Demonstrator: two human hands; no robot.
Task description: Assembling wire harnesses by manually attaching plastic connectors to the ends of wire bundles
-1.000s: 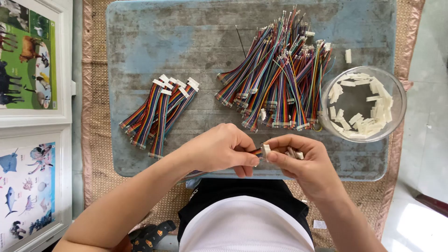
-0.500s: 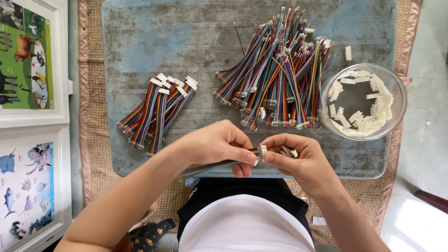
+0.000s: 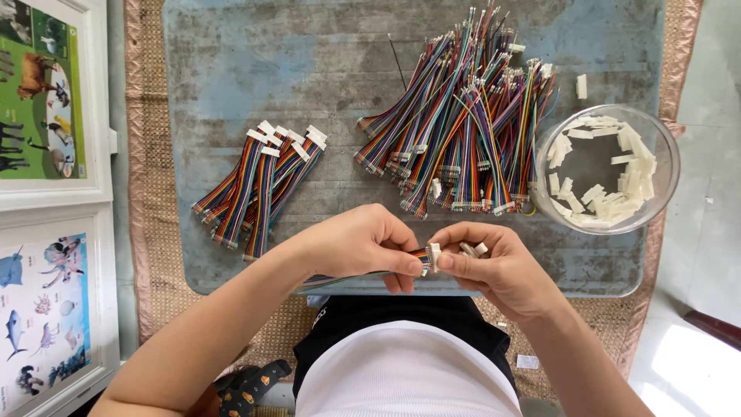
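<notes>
- At six o'clock on the bench (image 3: 231, 62), just above the near edge, the two hands meet thumb to thumb.
- The left hand (image 3: 359, 243) is closed in a pinch on the end of a rainbow ribbon cable (image 3: 347, 276); the cable's loose length trails under the hand toward eight o'clock.
- The right hand (image 3: 494, 266) pinches a small white plastic connector housing (image 3: 434, 256) between thumb and forefinger, held right against the cable's end; whether the two are seated together cannot be told.
- A few more white housings (image 3: 472, 249) lie cupped in the curled fingers of the right hand.
- At nine o'clock from the bench's centre lies a small bundle of finished cables (image 3: 258, 181), their white housings at the far end, fanned slightly and well apart from the hands.
- At one o'clock sprawls a large heap of rainbow cables (image 3: 463, 123), piled loosely and crossing one another; its near edge lies close above the hands.
- At three o'clock, just beside that heap, stands a clear round bowl (image 3: 664, 193) holding loose white housings (image 3: 617, 177) along its inner wall.
- One stray white housing (image 3: 581, 86) lies on the bench just beyond the bowl at two o'clock.
- A woven mat (image 3: 143, 232) shows under the bench on every side.
- Beyond the mat at nine o'clock are two framed animal posters (image 3: 42, 232).
</notes>
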